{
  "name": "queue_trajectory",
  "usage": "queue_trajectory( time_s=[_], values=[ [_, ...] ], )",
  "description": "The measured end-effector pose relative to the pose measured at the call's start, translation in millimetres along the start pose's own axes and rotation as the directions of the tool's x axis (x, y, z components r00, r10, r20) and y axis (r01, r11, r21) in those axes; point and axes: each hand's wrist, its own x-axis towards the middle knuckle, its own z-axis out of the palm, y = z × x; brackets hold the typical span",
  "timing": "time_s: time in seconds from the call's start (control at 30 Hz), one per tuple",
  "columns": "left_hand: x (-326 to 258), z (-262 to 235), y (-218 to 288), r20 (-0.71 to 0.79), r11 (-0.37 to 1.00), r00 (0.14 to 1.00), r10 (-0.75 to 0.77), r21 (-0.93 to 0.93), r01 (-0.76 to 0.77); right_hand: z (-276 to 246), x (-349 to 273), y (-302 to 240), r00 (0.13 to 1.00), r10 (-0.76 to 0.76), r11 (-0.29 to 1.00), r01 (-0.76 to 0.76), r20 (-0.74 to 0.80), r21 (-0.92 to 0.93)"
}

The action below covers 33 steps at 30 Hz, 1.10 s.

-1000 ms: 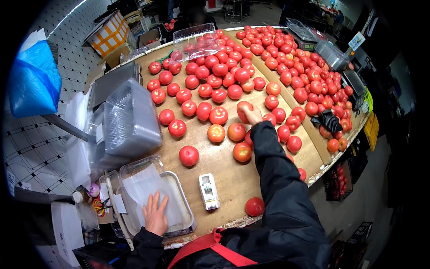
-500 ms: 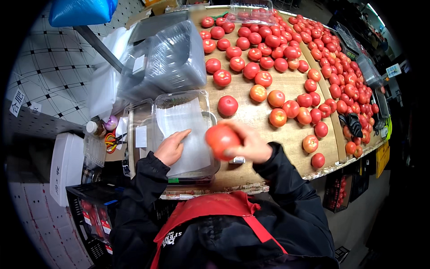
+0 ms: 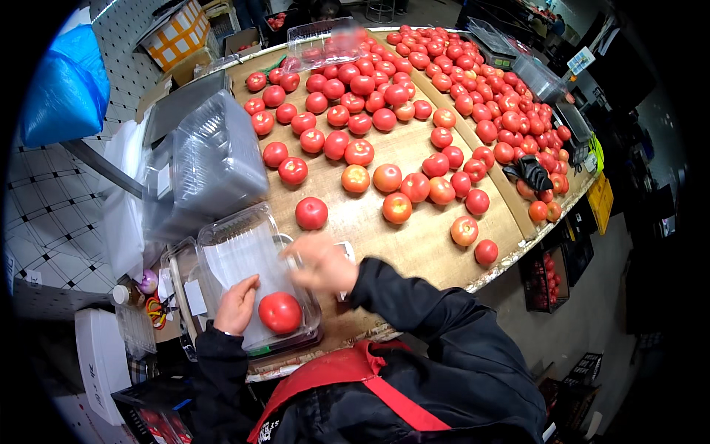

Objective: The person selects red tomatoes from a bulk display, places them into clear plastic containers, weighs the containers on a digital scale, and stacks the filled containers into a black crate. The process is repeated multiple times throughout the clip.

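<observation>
A clear plastic tray (image 3: pixel 309 325) with a white paper liner (image 3: pixel 231 259) stands in front of me. One large red tomato (image 3: pixel 280 312) rests on the liner at the near end. Beside that tomato, on its left, is my left hand (image 3: pixel 235 306), open, its fingers stretched over the tray. My right hand (image 3: pixel 324 265) hovers over the tray's right edge, blurred by motion; its fingers look apart with no tomato in them. A single tomato (image 3: pixel 311 213) lies on the table just beyond that hand. A small pale object by my right wrist is partly hidden.
Many loose tomatoes (image 3: pixel 362 85) cover the far side of the table (image 3: pixel 355 251), with more beyond a raised strip (image 3: pixel 473 140). Stacked clear trays (image 3: pixel 222 155) stand at the left. A clear container (image 3: pixel 323 46) sits at the back. Scissors (image 3: pixel 157 311) lie left of the tray.
The tomato that was in my right hand now lies in the tray, and that hand is free of it. My view has turned, shifting the table's contents leftward in the picture.
</observation>
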Motion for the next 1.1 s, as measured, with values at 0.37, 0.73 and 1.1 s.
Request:
queue_trajectory(
  time_s=[0.37, 0.73, 1.1],
  values=[
    [-24.2, 11.9, 49.4, -0.065, 1.0, 0.998, 0.0, 0.013, 0.001, -133.2, 77.5, 227.9, 0.668, 0.643, 0.571, -0.744, -0.375, -0.346],
    [-16.0, 22.3, 100.9, -0.221, 0.826, 0.958, -0.182, -0.564, 0.027, -132.1, 87.2, 216.1, 0.623, 0.729, 0.682, -0.698, -0.285, 0.219],
    [9.4, 29.0, 93.6, 0.139, -0.02, 0.973, -0.186, -0.99, 0.138, -82.1, 24.6, 19.4, 0.902, 0.347, 0.799, -0.428, 0.257, 0.422]
  ],
)
